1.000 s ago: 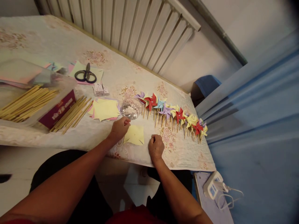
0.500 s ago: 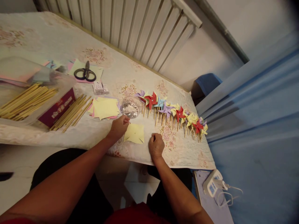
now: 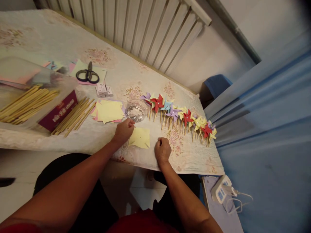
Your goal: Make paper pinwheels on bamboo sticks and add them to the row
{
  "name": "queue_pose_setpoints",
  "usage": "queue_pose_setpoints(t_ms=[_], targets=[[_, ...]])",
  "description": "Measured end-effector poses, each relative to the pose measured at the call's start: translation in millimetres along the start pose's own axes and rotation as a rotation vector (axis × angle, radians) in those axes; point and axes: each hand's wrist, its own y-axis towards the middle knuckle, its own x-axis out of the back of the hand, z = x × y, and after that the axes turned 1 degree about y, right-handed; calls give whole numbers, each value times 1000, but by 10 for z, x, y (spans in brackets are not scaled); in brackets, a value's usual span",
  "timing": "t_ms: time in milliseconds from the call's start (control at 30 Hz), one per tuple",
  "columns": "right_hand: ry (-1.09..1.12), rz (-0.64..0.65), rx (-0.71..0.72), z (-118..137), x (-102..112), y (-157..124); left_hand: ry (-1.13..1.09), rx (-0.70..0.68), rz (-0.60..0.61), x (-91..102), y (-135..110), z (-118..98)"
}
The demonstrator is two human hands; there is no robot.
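Observation:
A square of yellow paper [image 3: 139,138] with slits at its corners and a small dark mark at its middle lies flat on the cloth. At its upper left corner, my left hand [image 3: 124,131] is closed in a pinch; whatever sits between the fingertips is too small to name. Just beyond those fingers stands a clear round dish [image 3: 135,110] of small shiny metal pieces. My right hand [image 3: 162,150] rests as a fist to the right of the paper, apart from it, and its inside is hidden. A stack of coloured paper squares [image 3: 109,110] lies left of the dish.
Finished paper pinwheels [image 3: 173,113] on sticks lie in a row at the right. Leftward are loose wooden sticks [image 3: 74,117], a clear plastic box [image 3: 36,124] of sticks, small white boxes [image 3: 101,89] and scissors [image 3: 88,75] on paper. A power strip [image 3: 221,189] sits beside the table.
The view has shifted very slightly. Both hands and the yellow paper stay in nearly the same places.

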Motion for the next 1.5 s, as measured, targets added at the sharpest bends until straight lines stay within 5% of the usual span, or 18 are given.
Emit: queue_pose_setpoints(t_ms=[1500], targets=[[5, -15, 10, -19, -21, 7, 99, -96, 2, -26, -32, 36]])
